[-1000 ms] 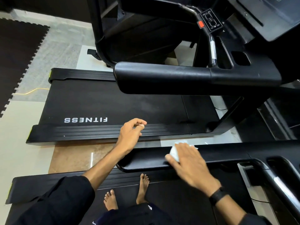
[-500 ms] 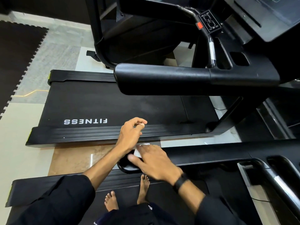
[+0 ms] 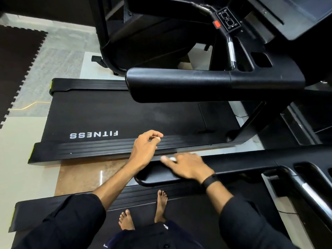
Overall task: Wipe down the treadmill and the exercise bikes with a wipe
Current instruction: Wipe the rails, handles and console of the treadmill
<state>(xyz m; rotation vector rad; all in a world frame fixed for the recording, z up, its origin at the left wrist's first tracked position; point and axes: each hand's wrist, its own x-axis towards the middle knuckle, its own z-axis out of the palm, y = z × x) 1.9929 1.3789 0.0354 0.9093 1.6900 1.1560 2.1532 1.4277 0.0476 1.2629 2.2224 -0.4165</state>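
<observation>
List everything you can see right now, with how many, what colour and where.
Treadmill: two, black; one ahead with FITNESS on its belt, one underfoot.
Handrail: one, black, near treadmill, under the right hand.
Wipe: one, white, mostly hidden beneath the right hand.
Foam mat: one, dark, far left floor.
Wristband: one, black, right wrist.
Left hand: loosely curled, holding nothing, raised beyond the rail end.
Right hand: presses the wipe on the rail.
Bare feet: two, on the near belt.

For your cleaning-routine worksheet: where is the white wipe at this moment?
In the head view, the white wipe lies almost hidden under the right hand, pressed on the near treadmill's black handrail, close to the idle left hand.
</observation>
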